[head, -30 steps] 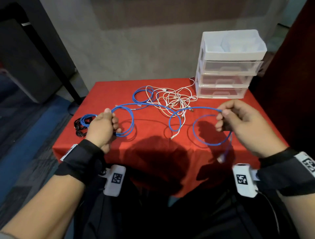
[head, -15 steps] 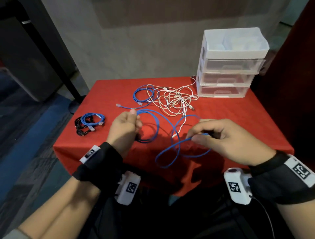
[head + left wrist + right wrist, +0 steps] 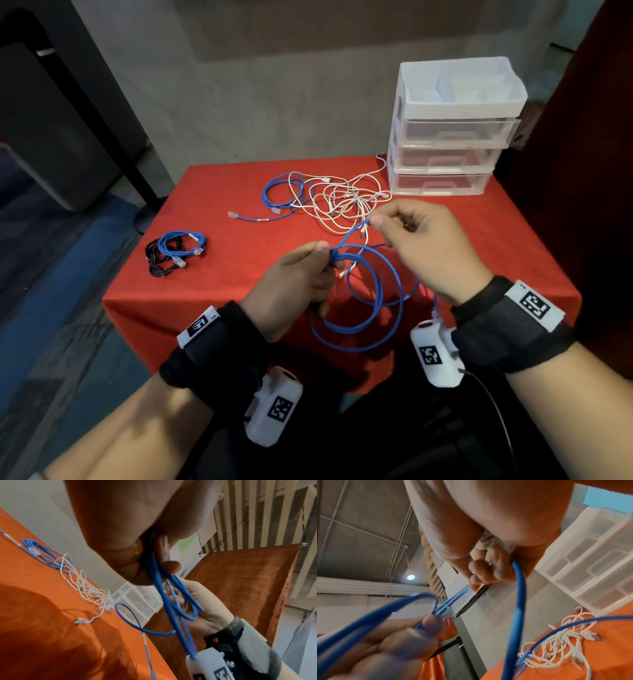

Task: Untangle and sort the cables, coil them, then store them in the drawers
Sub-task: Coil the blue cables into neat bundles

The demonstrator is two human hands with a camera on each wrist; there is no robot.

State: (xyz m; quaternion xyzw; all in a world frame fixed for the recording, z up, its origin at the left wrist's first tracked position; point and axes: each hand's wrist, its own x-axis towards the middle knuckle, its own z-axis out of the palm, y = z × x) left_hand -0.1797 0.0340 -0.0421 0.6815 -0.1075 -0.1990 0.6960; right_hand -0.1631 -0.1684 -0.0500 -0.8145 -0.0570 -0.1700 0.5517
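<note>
Blue cable [image 3: 373,301] half coiled, hanging over table's near edge. Your left hand [image 3: 294,284] clamps gathered loops, right hand [image 3: 424,246] pinches free run. Looks light, springy, so loops probably pop open; keep hold at crossing point, feed short lengths.

Dim room, overhead light, soft shadows, blurry wrist views

A blue cable [image 3: 371,294] hung in several loose loops above the bench's near edge. White cables [image 3: 346,202] lay tangled beside another blue cable [image 3: 281,195]. A coiled blue and black bundle [image 3: 174,251] lay left. Three clear drawers [image 3: 445,161] stood shut.
</note>
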